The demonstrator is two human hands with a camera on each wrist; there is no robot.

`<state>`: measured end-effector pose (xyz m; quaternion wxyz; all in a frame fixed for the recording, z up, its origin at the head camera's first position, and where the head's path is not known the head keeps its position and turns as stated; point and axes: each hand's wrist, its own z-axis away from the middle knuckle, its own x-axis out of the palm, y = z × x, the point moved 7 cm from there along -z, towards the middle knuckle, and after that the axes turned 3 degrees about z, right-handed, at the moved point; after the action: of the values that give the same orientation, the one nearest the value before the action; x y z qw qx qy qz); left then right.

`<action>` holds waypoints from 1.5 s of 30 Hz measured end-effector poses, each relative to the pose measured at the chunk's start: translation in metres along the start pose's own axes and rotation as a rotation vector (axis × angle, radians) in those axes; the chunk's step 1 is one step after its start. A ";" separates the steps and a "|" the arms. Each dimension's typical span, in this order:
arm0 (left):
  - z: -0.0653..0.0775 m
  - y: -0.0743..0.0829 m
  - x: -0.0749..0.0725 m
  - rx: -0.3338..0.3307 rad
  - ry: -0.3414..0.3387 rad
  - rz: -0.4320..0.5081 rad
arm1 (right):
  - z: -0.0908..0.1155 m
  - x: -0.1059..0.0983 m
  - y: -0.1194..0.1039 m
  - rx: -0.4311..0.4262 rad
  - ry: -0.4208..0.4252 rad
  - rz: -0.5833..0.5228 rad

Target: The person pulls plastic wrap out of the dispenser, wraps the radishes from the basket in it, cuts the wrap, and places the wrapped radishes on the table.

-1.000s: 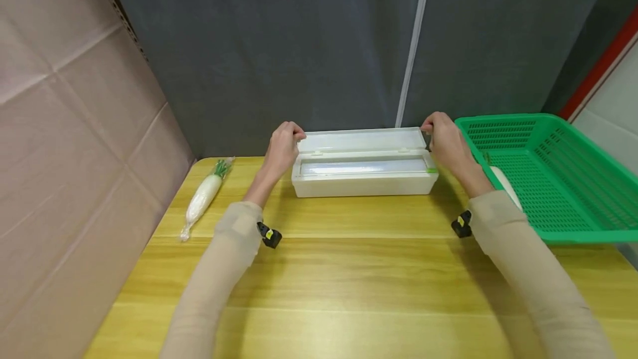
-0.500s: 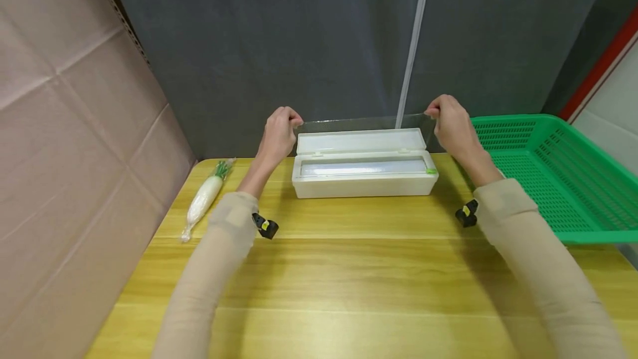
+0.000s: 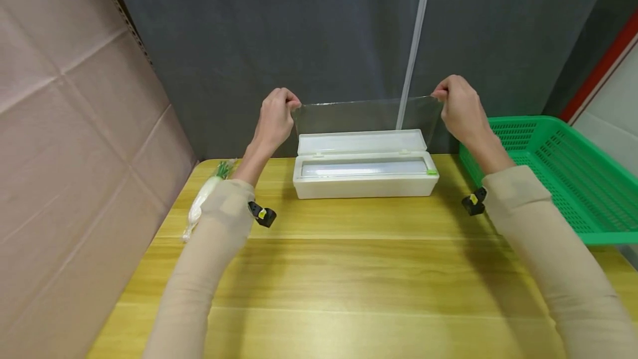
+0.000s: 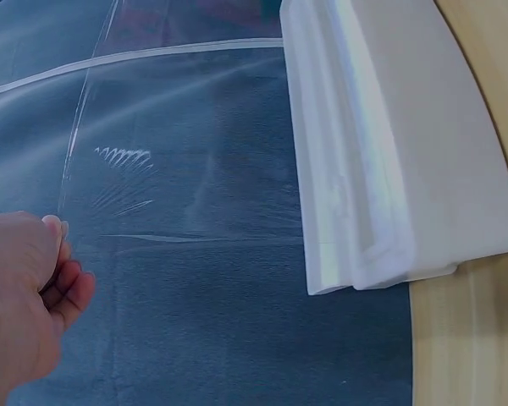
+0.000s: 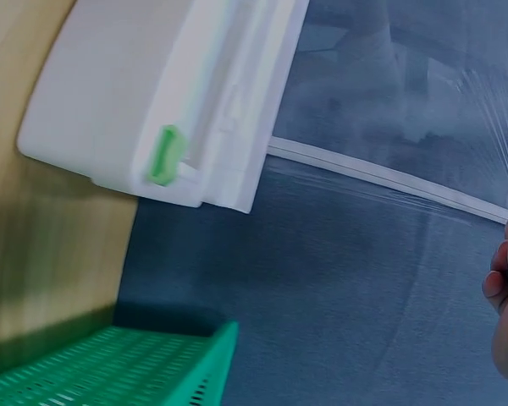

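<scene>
Transparent film (image 3: 354, 116), one sheet, is pinched by two hands (image 3: 276, 117) (image 3: 461, 108) above one white box (image 3: 366, 188).

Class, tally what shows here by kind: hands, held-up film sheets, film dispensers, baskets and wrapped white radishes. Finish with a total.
Hands, left hand and right hand: 2
Clear film sheet: 1
White film dispenser: 1
Green basket: 1
Wrapped white radish: 1
Total: 6

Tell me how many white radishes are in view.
1: a white radish on the left side of the table, partly behind the left sleeve. The right sleeve covers part of the green basket, so more may be hidden there.
</scene>
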<state>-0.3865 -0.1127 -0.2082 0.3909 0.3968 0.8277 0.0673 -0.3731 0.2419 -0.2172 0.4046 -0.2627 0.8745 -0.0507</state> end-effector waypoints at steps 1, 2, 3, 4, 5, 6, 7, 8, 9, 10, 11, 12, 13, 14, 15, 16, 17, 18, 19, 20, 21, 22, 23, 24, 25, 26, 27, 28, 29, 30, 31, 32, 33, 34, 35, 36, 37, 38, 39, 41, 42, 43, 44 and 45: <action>-0.002 0.001 -0.002 -0.002 0.004 0.001 | -0.002 -0.002 -0.001 -0.003 0.009 -0.002; -0.004 0.003 -0.003 -0.004 0.009 0.001 | -0.003 -0.004 -0.001 -0.006 0.018 -0.002; -0.006 0.004 -0.005 -0.001 0.014 0.001 | -0.004 -0.007 -0.002 -0.010 0.028 -0.003; -0.008 0.005 -0.006 0.001 0.021 0.000 | -0.006 -0.009 -0.003 -0.014 0.036 -0.004; -0.010 0.007 -0.008 0.004 0.026 -0.001 | -0.008 -0.011 -0.003 -0.015 0.041 -0.006; -0.011 0.008 -0.010 0.004 0.029 -0.005 | -0.009 -0.013 -0.004 -0.011 0.042 -0.006; -0.013 0.009 -0.012 0.007 0.031 -0.014 | -0.011 -0.015 -0.004 -0.012 0.044 -0.006; -0.015 0.010 -0.013 0.009 0.034 -0.022 | -0.012 -0.016 -0.005 -0.007 0.041 -0.003; -0.017 0.012 -0.015 0.010 0.036 -0.028 | -0.014 -0.018 -0.006 -0.005 0.041 -0.003; -0.019 0.013 -0.017 0.007 0.038 -0.034 | -0.016 -0.020 -0.006 0.000 0.040 -0.001; -0.020 0.015 -0.019 0.008 0.040 -0.038 | -0.018 -0.022 -0.007 0.005 0.041 0.000; -0.022 0.016 -0.020 0.006 0.044 -0.043 | -0.020 -0.024 -0.008 0.003 0.047 0.003; -0.023 0.018 -0.022 0.009 0.050 -0.044 | -0.021 -0.026 -0.008 -0.002 0.054 0.005; -0.025 0.019 -0.023 0.011 0.054 -0.040 | -0.022 -0.028 -0.009 -0.002 0.060 0.007; -0.026 0.021 -0.025 0.012 0.059 -0.038 | -0.024 -0.030 -0.010 -0.007 0.070 0.007; -0.028 0.022 -0.026 0.014 0.065 -0.035 | -0.025 -0.033 -0.011 -0.009 0.076 0.010; -0.029 0.024 -0.028 0.015 0.069 -0.035 | -0.026 -0.034 -0.011 -0.007 0.082 0.010; -0.031 0.025 -0.029 0.012 0.072 -0.035 | -0.028 -0.037 -0.012 -0.017 0.090 0.009; -0.032 0.026 -0.030 0.013 0.077 -0.033 | -0.029 -0.039 -0.013 -0.021 0.096 0.009; -0.034 0.028 -0.032 0.011 0.082 -0.032 | -0.030 -0.041 -0.014 -0.022 0.101 0.008; -0.035 0.029 -0.033 0.012 0.087 -0.033 | -0.031 -0.043 -0.015 -0.026 0.108 0.009; -0.036 0.030 -0.035 0.014 0.092 -0.034 | -0.032 -0.045 -0.015 -0.026 0.112 0.013; -0.038 0.031 -0.036 0.016 0.098 -0.035 | -0.033 -0.047 -0.016 -0.029 0.118 0.011; -0.039 0.032 -0.038 0.018 0.105 -0.034 | -0.034 -0.049 -0.017 -0.033 0.125 0.014; -0.040 0.033 -0.039 0.022 0.112 -0.032 | -0.035 -0.051 -0.017 -0.028 0.128 0.018; -0.042 0.034 -0.040 0.022 0.114 -0.033 | -0.035 -0.052 -0.018 -0.026 0.132 0.020; -0.043 0.035 -0.041 0.023 0.117 -0.032 | -0.036 -0.054 -0.018 -0.028 0.138 0.020; -0.044 0.036 -0.042 0.024 0.122 -0.030 | -0.037 -0.055 -0.018 -0.029 0.143 0.020; -0.044 0.038 -0.043 0.023 0.126 -0.027 | -0.037 -0.057 -0.019 -0.041 0.152 0.017; -0.045 0.039 -0.044 0.022 0.128 -0.025 | -0.038 -0.059 -0.020 -0.048 0.159 0.020; -0.046 0.040 -0.046 0.022 0.131 -0.023 | -0.038 -0.060 -0.021 -0.056 0.165 0.020; -0.047 0.041 -0.047 0.023 0.135 -0.022 | -0.039 -0.062 -0.022 -0.069 0.173 0.019; -0.047 0.042 -0.048 0.024 0.140 -0.021 | -0.039 -0.063 -0.023 -0.076 0.178 0.019; -0.048 0.043 -0.049 0.025 0.144 -0.022 | -0.039 -0.064 -0.023 -0.077 0.179 0.022; -0.048 0.044 -0.051 0.026 0.148 -0.021 | -0.040 -0.065 -0.024 -0.075 0.178 0.023; -0.049 0.045 -0.052 0.026 0.151 -0.022 | -0.040 -0.066 -0.024 -0.066 0.174 0.024; -0.049 0.046 -0.053 0.026 0.152 -0.023 | -0.040 -0.066 -0.024 -0.062 0.172 0.024; -0.049 0.047 -0.053 0.026 0.152 -0.024 | -0.040 -0.067 -0.025 -0.063 0.170 0.021; -0.048 0.047 -0.054 0.024 0.150 -0.027 | -0.041 -0.068 -0.026 -0.064 0.167 0.021; -0.048 0.049 -0.056 0.021 0.145 -0.032 | -0.041 -0.069 -0.027 -0.076 0.167 0.016; -0.047 0.049 -0.056 0.020 0.142 -0.033 | -0.041 -0.070 -0.028 -0.086 0.169 0.012; -0.046 0.050 -0.057 0.020 0.139 -0.034 | -0.042 -0.071 -0.030 -0.100 0.172 0.007; -0.046 0.051 -0.058 0.022 0.136 -0.034 | -0.041 -0.072 -0.031 -0.110 0.172 0.004; -0.045 0.051 -0.059 0.027 0.132 -0.033 | -0.041 -0.073 -0.032 -0.116 0.171 0.001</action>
<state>-0.3645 -0.1107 -0.1210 0.3312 0.3831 0.8590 0.0755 -0.3512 0.2459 -0.1308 0.3125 -0.2798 0.9075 -0.0220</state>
